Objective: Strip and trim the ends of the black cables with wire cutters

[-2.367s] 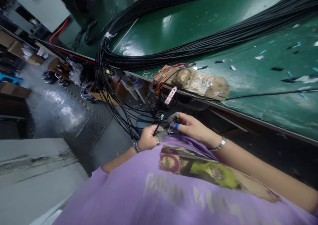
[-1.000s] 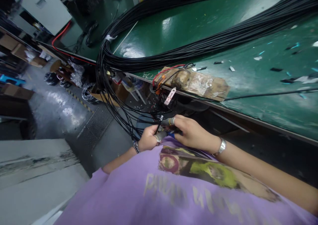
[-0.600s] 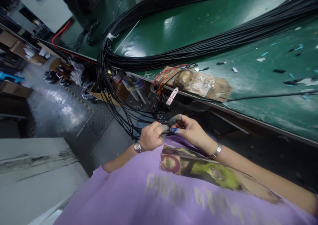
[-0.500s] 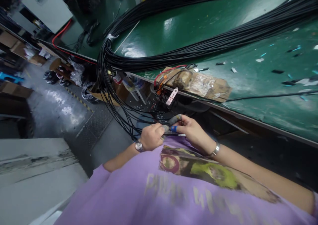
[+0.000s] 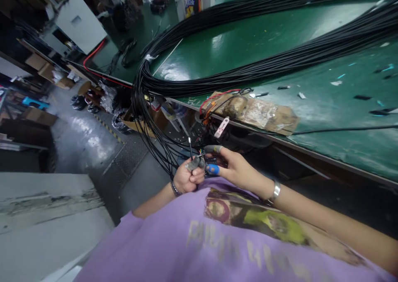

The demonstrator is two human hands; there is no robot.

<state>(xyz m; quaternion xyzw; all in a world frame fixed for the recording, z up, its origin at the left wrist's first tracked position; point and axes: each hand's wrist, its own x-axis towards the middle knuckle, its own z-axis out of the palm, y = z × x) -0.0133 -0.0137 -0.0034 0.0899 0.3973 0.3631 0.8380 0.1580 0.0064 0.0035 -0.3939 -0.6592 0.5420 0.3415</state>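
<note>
My left hand (image 5: pixel 190 175) pinches a black cable between its covered thumb and fingertip. Thin coloured wires (image 5: pixel 201 152) stick up from the cable's stripped end, just above the pinch. Beside them another black cable end (image 5: pixel 190 147) with a white tip points upward. My right hand (image 5: pixel 231 166) is close by on the right, its thumb and forefinger spread apart with nothing visible between them. Grey covering is on its forefinger and blue tape on its thumb. Loose black cables (image 5: pixel 152 139) hang from the table edge down to my left hand.
A thick bundle of black cables (image 5: pixel 199 83) loops over the green table (image 5: pixel 329 149). At the table's edge lies a taped cardboard piece (image 5: pixel 264 114) with red and orange wires and a pink tag (image 5: pixel 222 127). Cable scraps lie to the right. A white box (image 5: pixel 77 25) stands at the back left.
My right hand has opened and drawn slightly away from my left. My left hand has turned, so the coloured wires and white-tipped cable end now show. The view has shifted a little.
</note>
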